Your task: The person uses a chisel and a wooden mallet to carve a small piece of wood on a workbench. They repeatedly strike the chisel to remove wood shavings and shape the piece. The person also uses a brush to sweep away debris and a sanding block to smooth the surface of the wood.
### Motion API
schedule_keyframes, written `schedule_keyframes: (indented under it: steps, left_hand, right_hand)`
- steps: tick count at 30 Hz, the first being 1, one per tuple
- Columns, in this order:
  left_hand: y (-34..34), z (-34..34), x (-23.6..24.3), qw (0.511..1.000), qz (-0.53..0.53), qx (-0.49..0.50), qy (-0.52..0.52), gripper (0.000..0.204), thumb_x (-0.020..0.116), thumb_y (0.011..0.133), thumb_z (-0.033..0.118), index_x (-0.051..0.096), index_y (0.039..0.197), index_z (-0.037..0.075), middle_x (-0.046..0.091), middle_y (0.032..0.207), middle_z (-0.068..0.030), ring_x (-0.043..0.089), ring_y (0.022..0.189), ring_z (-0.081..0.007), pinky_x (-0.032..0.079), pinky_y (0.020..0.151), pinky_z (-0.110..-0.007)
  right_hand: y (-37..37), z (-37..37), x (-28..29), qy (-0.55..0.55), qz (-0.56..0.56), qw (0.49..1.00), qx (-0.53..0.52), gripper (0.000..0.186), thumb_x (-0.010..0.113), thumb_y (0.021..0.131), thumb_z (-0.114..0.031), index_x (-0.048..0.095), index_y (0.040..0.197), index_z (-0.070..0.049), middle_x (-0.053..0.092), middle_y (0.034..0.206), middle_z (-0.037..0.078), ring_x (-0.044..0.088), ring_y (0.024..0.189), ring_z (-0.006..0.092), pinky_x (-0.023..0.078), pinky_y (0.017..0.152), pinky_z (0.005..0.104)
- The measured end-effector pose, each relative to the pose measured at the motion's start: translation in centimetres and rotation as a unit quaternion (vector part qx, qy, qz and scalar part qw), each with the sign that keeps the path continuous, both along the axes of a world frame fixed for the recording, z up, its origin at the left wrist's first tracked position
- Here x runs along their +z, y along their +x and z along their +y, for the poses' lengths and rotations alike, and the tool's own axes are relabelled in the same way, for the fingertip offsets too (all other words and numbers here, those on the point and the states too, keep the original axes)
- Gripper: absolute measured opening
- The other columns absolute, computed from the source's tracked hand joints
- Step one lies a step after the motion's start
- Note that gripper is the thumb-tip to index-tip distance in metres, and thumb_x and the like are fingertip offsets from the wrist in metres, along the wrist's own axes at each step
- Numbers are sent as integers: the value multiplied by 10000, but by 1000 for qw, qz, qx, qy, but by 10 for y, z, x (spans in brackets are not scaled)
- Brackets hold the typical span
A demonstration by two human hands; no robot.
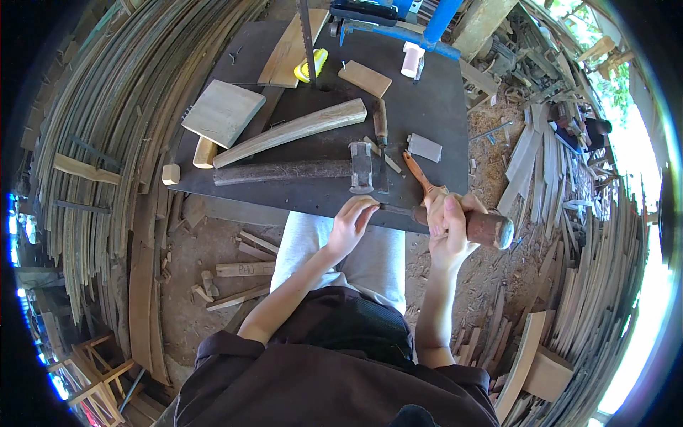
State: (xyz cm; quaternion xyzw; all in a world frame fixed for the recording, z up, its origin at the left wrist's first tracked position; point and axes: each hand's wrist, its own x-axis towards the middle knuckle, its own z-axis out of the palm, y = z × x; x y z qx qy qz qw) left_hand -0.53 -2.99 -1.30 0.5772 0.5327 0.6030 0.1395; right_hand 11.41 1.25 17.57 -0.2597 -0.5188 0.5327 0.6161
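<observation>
My right hand point(449, 224) is wrapped round the thick wooden handle of a chisel point(496, 229), held level over the near edge of the dark table. Its narrow metal shank points left. My left hand point(351, 226) pinches the tip of that shank between thumb and fingers. Beside my right hand lies a brown wooden handle point(416, 169), perhaps a brush's; its far part is hidden. Just beyond my hands a hammer point(361, 168) lies on its side. A second chisel point(381, 122) rests to its right, blade toward me. Near it sits a pale grey block point(425, 147).
On the dark table point(434, 99) are a long tapered wood piece point(292, 133), a square board point(224, 112), a small block point(366, 78) and a yellow object point(311, 65). An upright toothed saw blade point(306, 35) and blue frame point(434, 32) stand behind. Stacked timber point(107, 135) lines both sides.
</observation>
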Motion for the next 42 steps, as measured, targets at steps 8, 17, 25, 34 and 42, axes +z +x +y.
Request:
schedule_keyframes:
  steps: [8,17,25,34,42]
  left_hand:
    - [-11,-13,-13,999,-22,39,-9,260,629,866,-66,608,1113,12,642,1038,-150,653,941,-304,523,809,-357]
    - [-4,-6,-17,999,32,14,-5,303,744,815,25,634,1097,21,646,1043,-132,661,919,-262,539,780,-332]
    - [0,-3,-28,999,17,-10,-29,300,755,805,63,640,1078,15,676,995,-115,679,901,-285,559,762,-346]
    - [-3,-6,-30,993,116,11,-25,289,752,783,37,669,1060,27,682,1006,-90,660,924,-248,548,815,-342]
    - [-5,-13,-13,997,70,-6,24,292,784,758,24,659,1021,26,682,1035,-97,669,942,-248,552,810,-345]
  right_hand:
    - [20,-3,42,105,21,994,24,279,557,875,-121,394,650,-129,339,479,-52,279,403,70,256,461,272]
    - [9,2,-2,36,-4,999,31,301,511,891,-11,357,654,-113,351,486,-14,278,411,78,262,470,275]
    - [13,-4,-4,77,3,996,40,279,486,886,-44,344,659,-122,348,478,-14,280,400,81,266,485,281]
    - [19,-11,-15,49,34,998,11,298,503,889,27,366,654,-96,381,471,-4,319,392,94,324,500,320]
    - [20,-9,-14,45,45,998,13,313,515,886,23,357,646,-101,382,475,-3,326,397,98,302,486,317]
